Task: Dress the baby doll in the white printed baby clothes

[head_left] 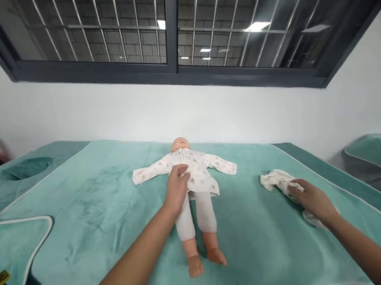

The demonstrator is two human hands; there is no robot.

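Observation:
A baby doll lies on its back, head toward the wall, arms spread sideways. It wears a white printed long-sleeved shirt and white trousers; its feet are bare. At the front of the shirt, on the doll's belly, my left hand has its thumb and fingers closed on the fabric. Off to the right, my right hand grips a crumpled white patterned cloth garment resting on the bed. Part of that garment is hidden beneath the hand.
A teal plush cover with white piping spreads over the bed, with a face hole at the left. Behind it rise a white wall and a barred window. Another teal-covered surface stands at the right.

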